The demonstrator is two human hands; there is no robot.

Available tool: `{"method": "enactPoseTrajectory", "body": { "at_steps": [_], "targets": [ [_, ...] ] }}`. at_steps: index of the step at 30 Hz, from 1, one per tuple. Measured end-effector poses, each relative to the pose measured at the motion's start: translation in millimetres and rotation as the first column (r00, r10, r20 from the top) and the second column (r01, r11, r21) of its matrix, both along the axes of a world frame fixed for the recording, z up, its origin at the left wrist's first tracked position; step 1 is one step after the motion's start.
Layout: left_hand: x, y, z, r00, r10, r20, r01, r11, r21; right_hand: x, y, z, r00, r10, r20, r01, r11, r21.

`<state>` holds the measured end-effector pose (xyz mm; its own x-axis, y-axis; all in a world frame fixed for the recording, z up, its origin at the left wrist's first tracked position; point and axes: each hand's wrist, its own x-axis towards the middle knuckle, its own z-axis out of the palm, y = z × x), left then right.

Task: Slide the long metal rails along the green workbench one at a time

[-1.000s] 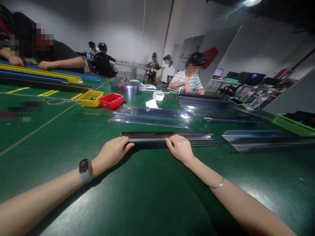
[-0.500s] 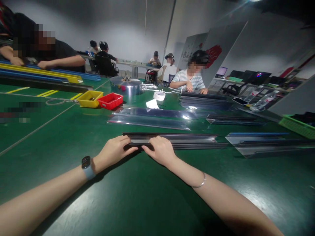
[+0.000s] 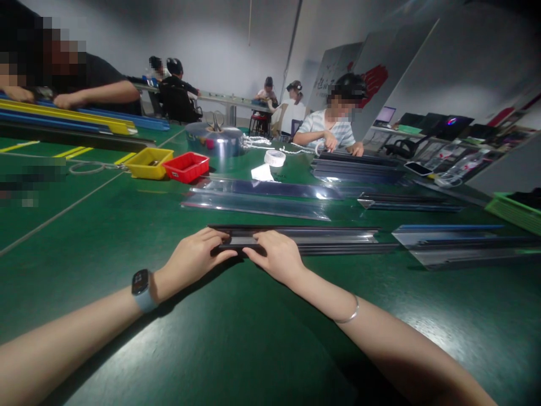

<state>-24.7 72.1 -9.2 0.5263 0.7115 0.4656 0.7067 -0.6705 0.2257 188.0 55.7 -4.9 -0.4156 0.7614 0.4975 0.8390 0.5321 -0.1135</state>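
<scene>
A long dark strip in a shiny clear sleeve (image 3: 329,239) lies flat on the green table (image 3: 236,338), running left to right. My left hand (image 3: 192,259) grips its left end, fingers curled over the edge. My right hand (image 3: 274,256) grips the same strip just to the right of it, fingers closed on the near edge. The two hands are close together with a short piece of strip between them. A grey watch sits on my left wrist, a thin bangle on my right.
More sleeved strips (image 3: 262,197) lie beyond, others at right (image 3: 456,239). A yellow bin (image 3: 149,163) and a red bin (image 3: 186,167) stand at back left, with a tape roll (image 3: 274,158) and a metal pot (image 3: 215,141). Other people work across the table.
My right hand has slid left along the strip, from well apart to close beside my left hand. The left hand has stayed on the strip's left end.
</scene>
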Motion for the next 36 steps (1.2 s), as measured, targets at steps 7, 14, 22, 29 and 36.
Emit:
{"method": "enactPoseTrajectory", "body": {
  "at_steps": [7, 14, 22, 29, 36],
  "targets": [
    [0.1, -1.1, 0.9, 0.999, 0.022, -0.024, -0.023, 0.999, -0.042, -3.1, -0.5, 3.6, 0.999, -0.031, 0.009, 0.032, 0.997, -0.065],
    [0.2, 0.1, 8.8, 0.999, -0.008, -0.054, 0.003, 0.996, -0.092, -6.6, 0.0, 8.6, 0.998, -0.042, 0.043, 0.046, 0.994, -0.098],
    [-2.0, -12.3, 9.9, 0.997, 0.049, 0.067, -0.043, 0.995, -0.089, -6.2, -4.8, 6.5, 0.992, -0.043, 0.118, 0.043, 0.999, 0.002],
    [-9.5, -10.6, 12.9, 0.825, 0.297, 0.482, -0.237, 0.954, -0.182, -38.2, -5.6, 12.5, 0.988, -0.030, 0.148, 0.026, 0.999, 0.032],
    [-13.2, -1.5, 14.5, 0.668, 0.382, 0.638, -0.224, 0.921, -0.317, -53.9, 3.3, 7.9, 0.986, -0.034, 0.166, 0.044, 0.997, -0.056]
  ]
}}
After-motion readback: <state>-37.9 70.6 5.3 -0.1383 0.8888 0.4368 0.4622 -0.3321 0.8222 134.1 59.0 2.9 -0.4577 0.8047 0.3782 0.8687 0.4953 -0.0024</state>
